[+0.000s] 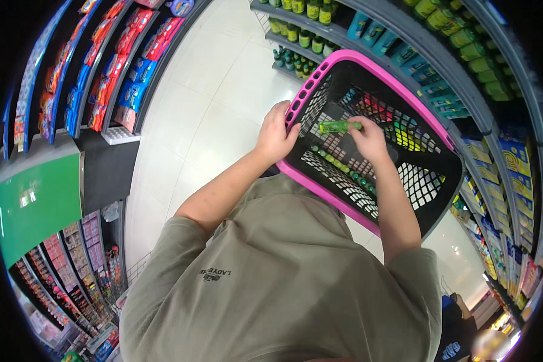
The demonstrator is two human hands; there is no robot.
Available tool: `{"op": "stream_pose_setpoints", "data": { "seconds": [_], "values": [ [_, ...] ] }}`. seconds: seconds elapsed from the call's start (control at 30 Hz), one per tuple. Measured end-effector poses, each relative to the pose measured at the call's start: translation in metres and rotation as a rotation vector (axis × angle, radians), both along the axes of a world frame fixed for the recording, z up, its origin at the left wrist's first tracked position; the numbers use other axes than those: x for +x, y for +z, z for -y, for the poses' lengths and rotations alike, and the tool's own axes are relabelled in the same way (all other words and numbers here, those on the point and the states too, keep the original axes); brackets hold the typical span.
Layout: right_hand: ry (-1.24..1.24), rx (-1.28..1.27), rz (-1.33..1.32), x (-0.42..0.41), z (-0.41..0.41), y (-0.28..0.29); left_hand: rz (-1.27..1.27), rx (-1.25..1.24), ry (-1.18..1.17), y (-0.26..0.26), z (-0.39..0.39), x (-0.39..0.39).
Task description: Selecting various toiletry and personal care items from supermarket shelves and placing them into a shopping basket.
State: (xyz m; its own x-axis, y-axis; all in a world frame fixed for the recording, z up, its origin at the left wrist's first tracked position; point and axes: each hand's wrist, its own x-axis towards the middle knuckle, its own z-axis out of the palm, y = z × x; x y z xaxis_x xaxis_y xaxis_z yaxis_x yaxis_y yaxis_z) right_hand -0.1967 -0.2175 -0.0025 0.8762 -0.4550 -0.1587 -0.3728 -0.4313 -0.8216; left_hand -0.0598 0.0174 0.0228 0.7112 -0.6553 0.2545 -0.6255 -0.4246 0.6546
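A large black plastic basket with a pink rim is tilted in front of me. My left hand grips its slotted pink edge, thumb on the inner side. Over the basket's inside, my right hand holds a small green bottle by one end, lying sideways between thumb and fingers. Several small bottles with green caps stand in a row along the basket's near mesh wall. Whether the red and yellow items at the far mesh are inside the basket or behind it, I cannot tell.
Store shelves with green and teal bottles curve beyond the basket and down the right. Shelves of red and blue packets stand at the left, above a green panel. Pale floor tiles lie between. Another person is at the lower right.
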Motion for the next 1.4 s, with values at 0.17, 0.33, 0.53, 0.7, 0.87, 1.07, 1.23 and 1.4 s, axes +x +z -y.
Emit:
{"op": "stream_pose_setpoints", "data": {
  "seconds": [0.17, 0.33, 0.53, 0.7, 0.87, 1.07, 1.23, 1.4],
  "values": [
    [-0.062, 0.238, 0.161, -0.022, 0.011, 0.087, 0.047, -0.094, -0.294, 0.048, 0.032, 0.004],
    [-0.089, 0.417, 0.352, -0.027, 0.009, 0.125, -0.528, -0.073, -0.654, 0.082, 0.062, 0.01],
    [-0.168, 0.539, 0.489, -0.019, -0.006, 0.157, -1.077, -0.004, -0.898, 0.095, 0.055, 0.035],
    [-0.221, 0.517, 0.488, -0.007, -0.016, 0.165, -1.206, -0.08, -1.04, 0.102, 0.039, 0.047],
    [-0.276, 0.512, 0.488, 0.006, -0.03, 0.174, -1.203, -0.259, -0.994, 0.095, 0.026, 0.049],
    [-0.353, 0.591, 0.508, 0.018, -0.043, 0.178, -1.274, -0.196, -1.067, 0.1, 0.015, 0.074],
    [-0.315, 0.59, 0.547, 0.028, -0.052, 0.18, -1.438, -0.207, -0.953, 0.092, 0.005, 0.084],
    [-0.3, 0.557, 0.53, 0.039, -0.057, 0.182, -1.541, -0.236, -0.934, 0.085, 0.0, 0.087]
  ]
}}
